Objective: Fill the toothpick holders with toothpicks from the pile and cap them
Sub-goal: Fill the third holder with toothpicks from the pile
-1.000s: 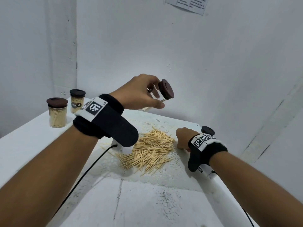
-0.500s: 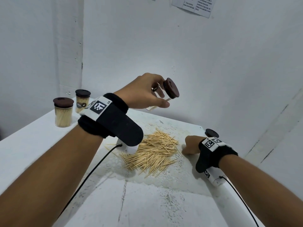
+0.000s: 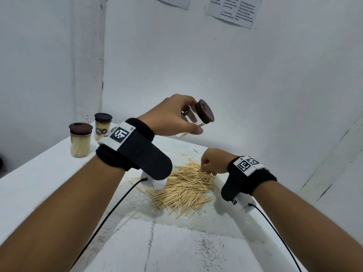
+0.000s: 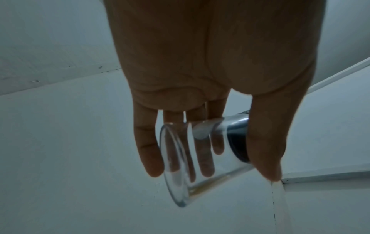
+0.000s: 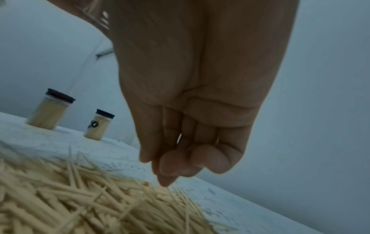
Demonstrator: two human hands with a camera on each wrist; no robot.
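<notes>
My left hand (image 3: pixel 194 125) grips a clear toothpick holder (image 3: pixel 199 122) with a brown cap (image 3: pixel 204 111), tilted in the air above the far side of the table. In the left wrist view thumb and fingers wrap the holder (image 4: pixel 180 166), which looks almost empty. The toothpick pile (image 3: pixel 182 187) lies mid-table. My right hand (image 3: pixel 206 167) is at the pile's far right edge. Its fingertips (image 5: pixel 166 178) are bunched together just over the pile (image 5: pixel 80 202), and no toothpick shows between them.
Two filled, capped holders (image 3: pixel 80 140) (image 3: pixel 102 126) stand at the table's back left; the right wrist view shows them too (image 5: pixel 50 110) (image 5: pixel 99 125). White walls close in behind and to the right. Cables run from both wrist cameras across the white table (image 3: pixel 176 242).
My right hand has moved left from the table beside a loose dark cap onto the pile's edge. The left hand has kept the tilted holder raised.
</notes>
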